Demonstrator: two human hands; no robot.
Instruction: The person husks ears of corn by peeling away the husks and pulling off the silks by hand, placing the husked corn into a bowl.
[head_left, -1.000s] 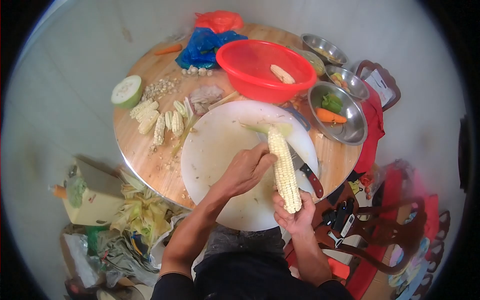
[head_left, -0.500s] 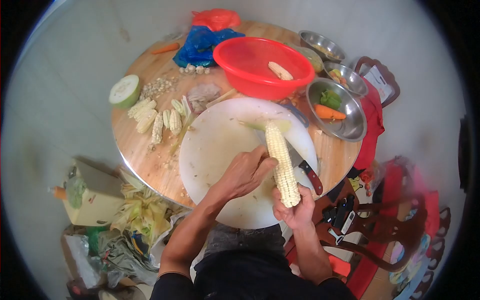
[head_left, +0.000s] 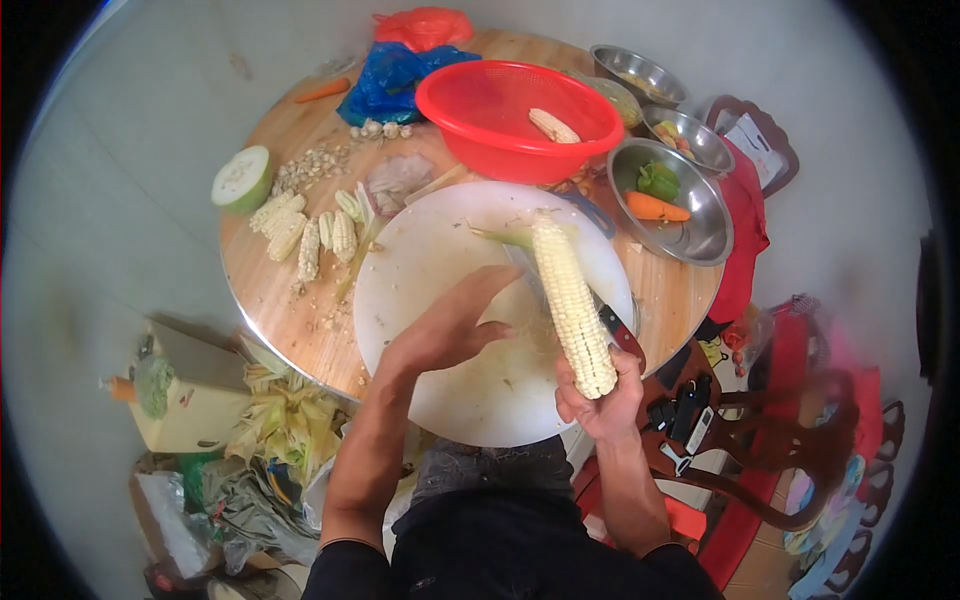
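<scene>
In my right hand (head_left: 608, 392) is a husked ear of corn (head_left: 570, 300), gripped near its lower end and tilted up and away over the board. My left hand (head_left: 452, 325) is empty above the round white cutting board (head_left: 430, 400), fingers stretched out and thumb apart from them, a short way left of the corn. A kitchen knife (head_left: 622, 332) lies on the board's right side; the corn hides part of its blade. Behind the corn's upper end lies a piece of green husk (head_left: 510, 237).
A red plastic basket (head_left: 470, 135) with a corn cob (head_left: 553, 126) stands behind the board. Steel bowls, one a carrot bowl (head_left: 715, 235), line the right. Corn pieces (head_left: 285, 230), garlic (head_left: 310, 170) and a cut gourd (head_left: 242, 180) lie left. Husks (head_left: 290, 415) fill the lower left.
My left hand has let go of the corn's side and moved left, its fingers opening out. The corn stays in my right hand, slightly further right. The whole view has shifted a little.
</scene>
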